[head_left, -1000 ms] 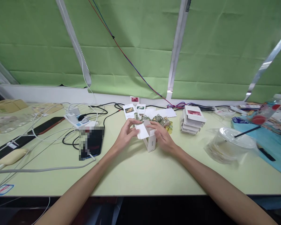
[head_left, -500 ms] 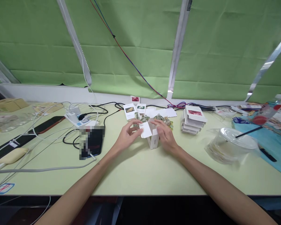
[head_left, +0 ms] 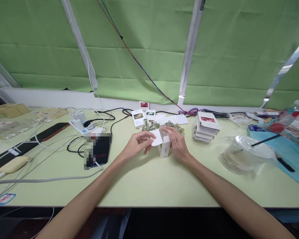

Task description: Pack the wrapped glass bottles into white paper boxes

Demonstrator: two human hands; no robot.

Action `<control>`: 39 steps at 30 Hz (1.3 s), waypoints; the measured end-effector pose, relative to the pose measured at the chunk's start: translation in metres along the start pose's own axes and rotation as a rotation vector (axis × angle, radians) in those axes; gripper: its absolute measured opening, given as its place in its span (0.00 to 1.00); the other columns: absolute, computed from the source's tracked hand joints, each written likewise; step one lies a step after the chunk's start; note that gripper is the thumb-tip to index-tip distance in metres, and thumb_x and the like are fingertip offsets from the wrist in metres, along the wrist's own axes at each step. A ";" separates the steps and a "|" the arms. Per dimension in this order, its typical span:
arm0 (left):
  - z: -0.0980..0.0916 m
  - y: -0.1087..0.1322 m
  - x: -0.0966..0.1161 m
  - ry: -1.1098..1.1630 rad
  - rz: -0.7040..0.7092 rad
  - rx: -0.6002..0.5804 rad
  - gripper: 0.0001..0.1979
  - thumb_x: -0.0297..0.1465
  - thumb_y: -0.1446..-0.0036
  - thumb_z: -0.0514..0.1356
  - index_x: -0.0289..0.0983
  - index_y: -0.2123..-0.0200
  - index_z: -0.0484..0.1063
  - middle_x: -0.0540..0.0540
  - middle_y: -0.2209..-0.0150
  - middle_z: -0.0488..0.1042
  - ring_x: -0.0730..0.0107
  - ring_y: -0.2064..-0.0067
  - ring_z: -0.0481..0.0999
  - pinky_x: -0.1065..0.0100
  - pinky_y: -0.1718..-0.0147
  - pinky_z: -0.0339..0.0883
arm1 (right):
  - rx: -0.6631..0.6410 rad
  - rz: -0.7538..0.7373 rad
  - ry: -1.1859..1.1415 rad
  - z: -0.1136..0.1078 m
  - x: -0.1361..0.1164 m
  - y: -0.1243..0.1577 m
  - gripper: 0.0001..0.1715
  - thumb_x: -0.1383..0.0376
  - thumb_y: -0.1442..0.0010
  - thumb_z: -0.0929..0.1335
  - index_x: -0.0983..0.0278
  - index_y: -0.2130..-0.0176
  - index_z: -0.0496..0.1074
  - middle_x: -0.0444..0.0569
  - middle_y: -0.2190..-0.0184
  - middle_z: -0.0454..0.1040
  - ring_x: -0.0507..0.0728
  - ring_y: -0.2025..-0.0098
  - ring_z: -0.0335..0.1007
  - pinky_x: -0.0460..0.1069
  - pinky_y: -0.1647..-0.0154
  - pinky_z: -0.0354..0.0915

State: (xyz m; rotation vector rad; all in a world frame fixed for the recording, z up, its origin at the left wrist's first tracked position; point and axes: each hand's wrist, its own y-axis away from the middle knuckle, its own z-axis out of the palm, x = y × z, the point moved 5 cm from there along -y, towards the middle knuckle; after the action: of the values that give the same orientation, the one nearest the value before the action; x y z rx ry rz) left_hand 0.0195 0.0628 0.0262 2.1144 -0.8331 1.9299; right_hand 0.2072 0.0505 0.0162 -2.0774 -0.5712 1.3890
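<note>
A small white carton (head_left: 165,149) stands upright on the table, its top flap folded out to the left. My left hand (head_left: 139,142) pinches that flap between thumb and fingers. On the carton's other side, my right hand (head_left: 177,143) grips its upper right edge, fingers curled over the rim. What the carton holds inside cannot be seen. Just behind it lie several small glass bottles (head_left: 154,125), partly hidden by the hands and the carton. Printed white cards (head_left: 139,116) lie beyond them.
To the right is a stack of white cartons (head_left: 206,127), with a bagged plastic cup (head_left: 249,152) and its straw farther right. On the left are a phone (head_left: 101,149), a power strip (head_left: 92,130) and loose cables. The table's front edge (head_left: 164,206) runs below my forearms.
My left hand has shifted slightly right, and its fingers have curled in on the flap. The carton and my right hand stay almost in place.
</note>
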 end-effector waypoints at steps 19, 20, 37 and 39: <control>0.000 -0.001 -0.005 0.091 -0.044 -0.034 0.17 0.42 0.45 0.69 0.34 0.61 0.78 0.49 0.75 0.74 0.81 0.81 0.65 0.75 0.81 0.56 | -0.001 -0.012 0.024 0.000 0.001 -0.001 0.32 0.49 0.27 0.56 0.62 0.48 0.79 0.57 0.47 0.78 0.63 0.39 0.70 0.60 0.40 0.66; -0.001 -0.001 -0.006 0.092 -0.043 -0.034 0.17 0.41 0.44 0.69 0.33 0.61 0.78 0.49 0.76 0.73 0.81 0.81 0.65 0.75 0.81 0.56 | 0.000 -0.018 0.025 0.000 0.001 -0.001 0.31 0.49 0.27 0.56 0.62 0.48 0.79 0.56 0.47 0.78 0.63 0.39 0.70 0.59 0.40 0.66; -0.002 -0.002 -0.007 0.096 -0.094 0.024 0.16 0.41 0.45 0.70 0.33 0.67 0.76 0.52 0.77 0.68 0.82 0.79 0.62 0.76 0.81 0.50 | 0.023 -0.082 0.072 0.001 0.003 0.001 0.27 0.53 0.28 0.59 0.64 0.48 0.78 0.59 0.47 0.77 0.63 0.41 0.72 0.59 0.41 0.68; -0.003 -0.002 -0.008 0.094 -0.087 0.018 0.16 0.41 0.45 0.70 0.33 0.66 0.77 0.53 0.77 0.67 0.82 0.79 0.61 0.76 0.81 0.49 | 0.024 -0.077 0.069 0.000 0.004 0.001 0.26 0.53 0.28 0.59 0.63 0.48 0.78 0.59 0.47 0.77 0.63 0.42 0.72 0.59 0.41 0.68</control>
State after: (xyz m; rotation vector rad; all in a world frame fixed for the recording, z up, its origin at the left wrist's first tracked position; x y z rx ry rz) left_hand 0.0174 0.0683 0.0195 2.0168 -0.6964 1.9813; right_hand 0.2082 0.0521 0.0131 -2.0536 -0.5962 1.2697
